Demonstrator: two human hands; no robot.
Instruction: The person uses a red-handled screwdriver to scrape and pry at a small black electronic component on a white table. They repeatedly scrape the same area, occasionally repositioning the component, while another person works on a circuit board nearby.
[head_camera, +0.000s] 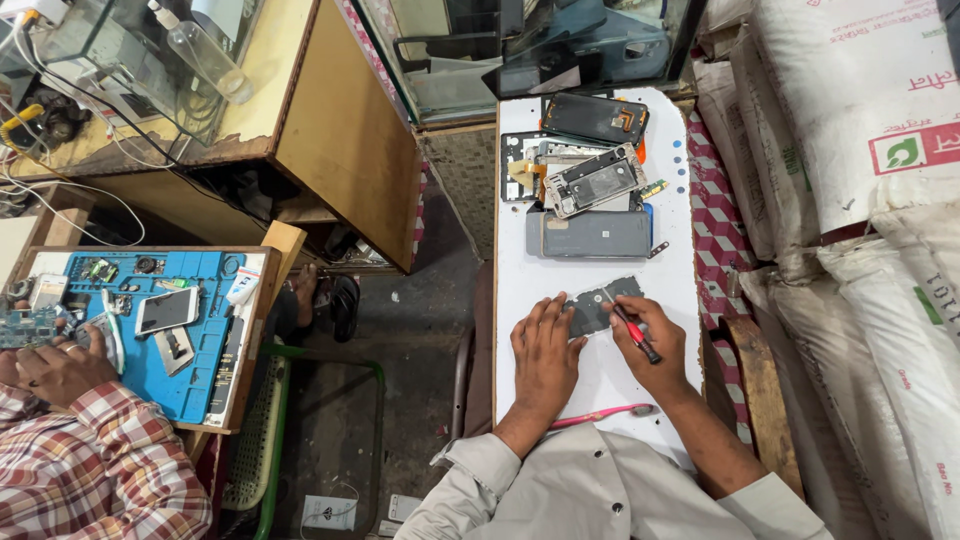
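Two hands rest on my white bench (600, 385). My left hand (545, 355) lies flat, pinning a dark phone part (598, 305); at three o'clock my right hand (655, 345) has its grip closed around a red screwdriver (637, 336).

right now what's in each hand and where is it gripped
The right hand grips a red-handled screwdriver around its handle, tip toward the dark phone part. The left hand holds nothing; its fingers press that part flat on the white board.

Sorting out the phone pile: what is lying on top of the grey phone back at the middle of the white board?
An opened phone frame rests tilted across the upper edge of the grey phone back. Whatever lies under the frame is covered.
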